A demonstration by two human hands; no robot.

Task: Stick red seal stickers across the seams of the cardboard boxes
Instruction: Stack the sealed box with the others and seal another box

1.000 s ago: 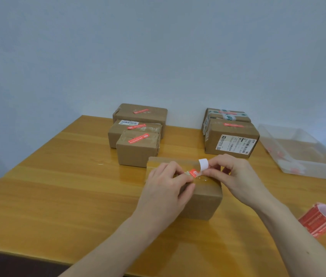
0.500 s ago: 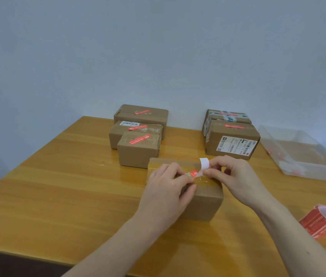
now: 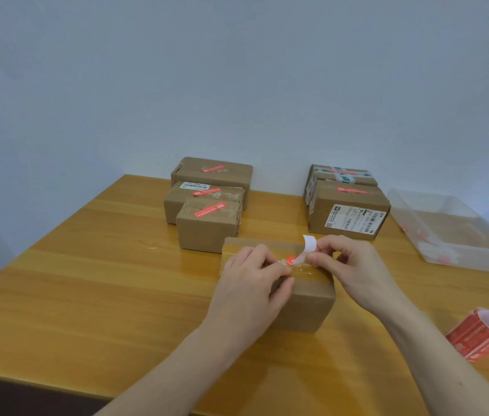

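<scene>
A taped cardboard box [image 3: 306, 304] sits in front of me on the wooden table [image 3: 87, 280]. My left hand [image 3: 252, 286] rests on its top, fingertips pressing the stuck end of a red seal sticker [image 3: 290, 261] on the taped seam. My right hand [image 3: 357, 268] pinches the sticker's white backing strip [image 3: 309, 246], which curls upward off the red end. Most of the sticker is hidden under my fingers.
Three sealed boxes [image 3: 207, 223] stand behind at centre-left and two more [image 3: 348, 211] at back right, each with a red sticker. A clear plastic tray [image 3: 453, 235] lies at far right. A roll of red stickers [image 3: 480, 334] lies near my right forearm.
My right hand has peeled the white backing a little further right and up. My left hand stays pressed on the sticker's end. The box has not moved.
</scene>
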